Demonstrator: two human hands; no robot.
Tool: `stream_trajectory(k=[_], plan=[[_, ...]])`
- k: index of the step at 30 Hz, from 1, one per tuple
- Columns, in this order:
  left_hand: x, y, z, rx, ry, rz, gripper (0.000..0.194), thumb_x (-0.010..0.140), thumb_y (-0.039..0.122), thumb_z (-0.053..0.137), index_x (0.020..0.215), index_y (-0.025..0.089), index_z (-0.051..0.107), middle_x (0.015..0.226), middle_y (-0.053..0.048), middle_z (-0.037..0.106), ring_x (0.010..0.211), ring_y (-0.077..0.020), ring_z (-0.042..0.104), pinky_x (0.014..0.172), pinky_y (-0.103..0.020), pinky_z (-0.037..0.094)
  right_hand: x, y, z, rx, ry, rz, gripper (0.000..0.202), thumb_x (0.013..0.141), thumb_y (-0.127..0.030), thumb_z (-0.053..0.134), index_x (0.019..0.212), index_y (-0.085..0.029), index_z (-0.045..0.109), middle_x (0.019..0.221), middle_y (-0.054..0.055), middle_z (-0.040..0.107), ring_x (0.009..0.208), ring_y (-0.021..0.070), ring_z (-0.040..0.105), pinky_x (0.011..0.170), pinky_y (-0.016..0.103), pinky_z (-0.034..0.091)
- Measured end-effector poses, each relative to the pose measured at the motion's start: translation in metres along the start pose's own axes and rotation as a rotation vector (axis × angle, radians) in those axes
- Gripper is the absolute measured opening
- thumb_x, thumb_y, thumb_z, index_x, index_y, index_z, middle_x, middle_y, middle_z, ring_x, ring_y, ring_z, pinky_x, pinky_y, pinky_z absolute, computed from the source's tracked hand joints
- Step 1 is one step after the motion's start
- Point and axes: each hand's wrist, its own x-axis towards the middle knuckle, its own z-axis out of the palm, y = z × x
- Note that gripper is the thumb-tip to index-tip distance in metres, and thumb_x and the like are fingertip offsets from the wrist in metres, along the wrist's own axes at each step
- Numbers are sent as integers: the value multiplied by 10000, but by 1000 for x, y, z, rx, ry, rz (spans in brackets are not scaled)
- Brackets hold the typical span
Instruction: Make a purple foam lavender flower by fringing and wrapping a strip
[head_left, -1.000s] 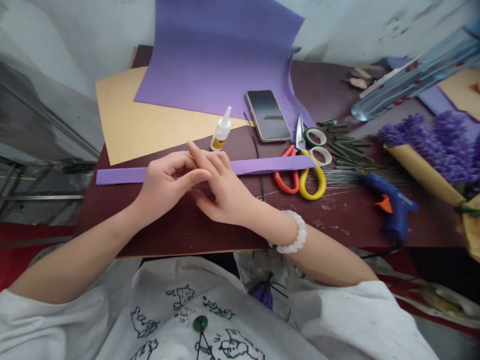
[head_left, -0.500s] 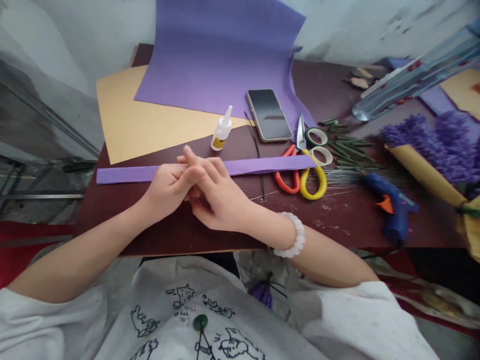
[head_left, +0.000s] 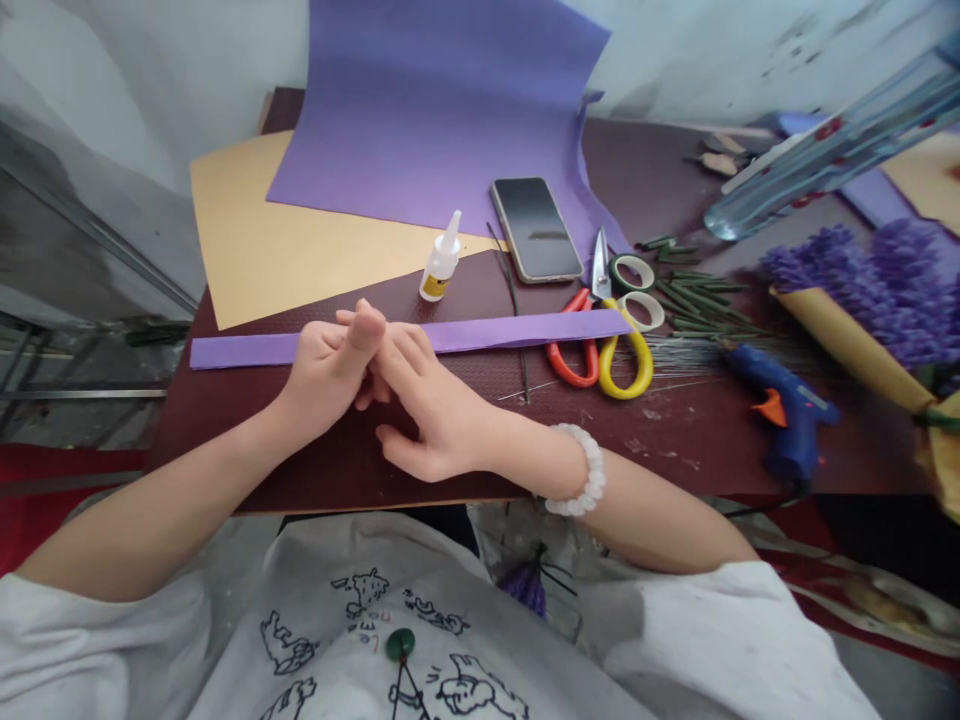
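My left hand (head_left: 324, 375) and my right hand (head_left: 439, 405) touch each other above the table's front part, their fingers overlapping. The left fingers are curled around the right fingertips, with its thumb raised. On my right hand the thumb stands apart and the fingers reach into the left; no object shows in it. Behind both hands lies a folded purple paper strip (head_left: 517, 329), partly hidden by them. A small white glue bottle (head_left: 439, 268) stands upright beyond the strip.
Scissors (head_left: 630, 368) with red and yellow handles touch the strip's right end. Behind are a phone (head_left: 537, 230), purple paper (head_left: 442, 110) and tan paper (head_left: 277, 250). Tape rolls (head_left: 643, 311), green stems (head_left: 701, 302), a blue glue gun (head_left: 787, 415) and purple flowers (head_left: 877, 290) are right.
Both hands have shifted slightly left. My right thumb is farther from its fingers, and the left thumb points more upward.
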Motion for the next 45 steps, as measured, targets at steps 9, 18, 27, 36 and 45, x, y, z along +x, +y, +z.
stream_trajectory(k=[9,18,27,36,45], plan=[[3,13,-2,130,-126,212,350,904,423,553,686,150,582,618,11,535,549,-75,506,547,-208,428,1,10,-19,76,301,40,773,797,-229,429,1491,-264,89,1403,115,418,1191,251,486,968,477,441],[1,10,-3,152,-142,82,519,901,463,526,497,169,386,488,40,377,476,-72,375,480,-235,298,-7,84,-54,-46,631,499,521,766,-347,571,1258,-260,423,1152,72,565,913,193,549,807,402,487],[2,10,0,269,-388,-27,242,924,291,498,761,139,594,580,31,532,536,-75,516,593,-207,436,10,89,-39,-99,358,597,233,755,-405,645,844,-190,632,847,34,664,839,205,596,854,409,456],[-5,15,5,117,-729,-194,203,906,168,471,1018,120,634,746,-16,645,486,-44,546,545,-180,473,0,87,-54,585,595,539,473,680,-574,708,1009,-260,580,980,3,645,965,156,618,893,337,487],[-12,15,11,353,-697,-113,234,915,273,505,790,136,647,457,68,495,407,-37,448,474,-137,362,5,67,-63,813,537,623,415,705,-516,662,958,-286,427,645,-75,522,512,108,489,469,268,424]])
